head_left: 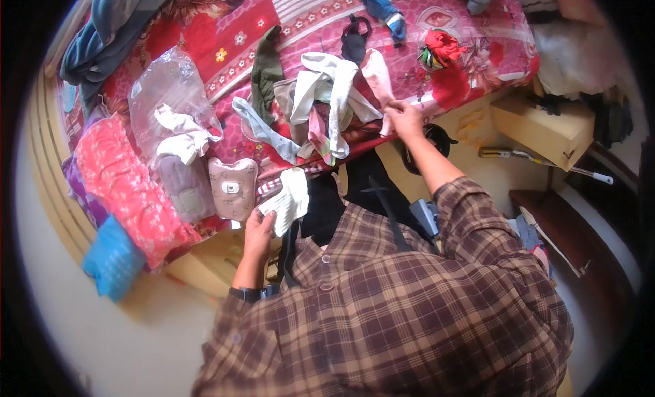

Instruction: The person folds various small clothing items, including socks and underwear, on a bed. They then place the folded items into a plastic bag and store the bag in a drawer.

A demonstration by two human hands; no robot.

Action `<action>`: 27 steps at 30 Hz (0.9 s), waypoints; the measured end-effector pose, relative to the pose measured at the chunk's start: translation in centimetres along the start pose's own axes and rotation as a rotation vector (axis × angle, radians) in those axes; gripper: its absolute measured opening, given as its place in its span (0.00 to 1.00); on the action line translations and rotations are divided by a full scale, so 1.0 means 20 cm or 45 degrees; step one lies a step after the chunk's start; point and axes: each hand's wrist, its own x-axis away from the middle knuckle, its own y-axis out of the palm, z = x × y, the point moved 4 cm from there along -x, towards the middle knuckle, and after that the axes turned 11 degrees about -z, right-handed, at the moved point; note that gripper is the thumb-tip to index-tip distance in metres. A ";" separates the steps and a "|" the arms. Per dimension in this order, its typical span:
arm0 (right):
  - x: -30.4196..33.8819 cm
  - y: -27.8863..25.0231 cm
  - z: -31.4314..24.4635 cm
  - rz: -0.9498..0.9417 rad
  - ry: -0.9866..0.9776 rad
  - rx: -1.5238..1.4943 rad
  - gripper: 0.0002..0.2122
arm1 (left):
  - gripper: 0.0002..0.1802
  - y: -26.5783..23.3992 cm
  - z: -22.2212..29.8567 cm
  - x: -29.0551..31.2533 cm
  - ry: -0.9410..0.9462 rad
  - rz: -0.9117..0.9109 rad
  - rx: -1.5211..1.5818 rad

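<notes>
My left hand is closed on a white ribbed sock, which hangs over the near edge of the bed. Farther right, my right hand pinches the lower end of a pale pink sock. That sock lies stretched along the right side of a loose pile. In the pile are white socks, a light blue-grey sock and a dark green sock. A small black piece of fabric lies just beyond it.
The bed has a red and pink patterned cover. On the left lie a clear plastic bag, a white crumpled cloth, two small folded bundles and a red-pink cushion. A blue sock and red bundle lie far right. A cardboard box stands beyond the bed's right end.
</notes>
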 end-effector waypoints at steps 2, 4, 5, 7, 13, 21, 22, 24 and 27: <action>-0.01 -0.10 0.08 0.093 0.033 -0.535 0.10 | 0.15 -0.03 -0.01 0.01 -0.015 0.020 -0.024; 0.00 -0.17 0.14 0.091 0.100 -0.906 0.09 | 0.16 -0.03 -0.02 0.01 -0.005 -0.003 0.075; 0.00 -0.20 0.16 0.115 0.095 -1.084 0.08 | 0.17 -0.03 -0.03 0.02 -0.020 0.016 0.116; 0.01 -0.26 0.15 0.133 0.049 -1.268 0.09 | 0.18 -0.02 -0.01 0.02 0.096 -0.024 0.223; -0.03 -0.36 -0.01 0.105 -0.266 -1.219 0.08 | 0.21 -0.02 0.04 0.07 0.262 -0.059 0.631; -0.06 -0.32 -0.11 0.003 -0.235 -1.216 0.13 | 0.19 -0.07 -0.02 0.10 0.217 -0.155 0.884; -0.05 -0.31 -0.11 -0.004 -0.211 -1.207 0.14 | 0.18 -0.06 -0.03 0.09 0.220 -0.146 0.899; -0.04 -0.27 -0.11 -0.019 -0.154 -1.189 0.15 | 0.17 -0.05 -0.05 0.10 0.225 -0.164 0.936; -0.03 -0.22 -0.16 0.036 -0.174 -0.548 0.18 | 0.17 -0.05 -0.07 0.10 0.229 -0.114 0.918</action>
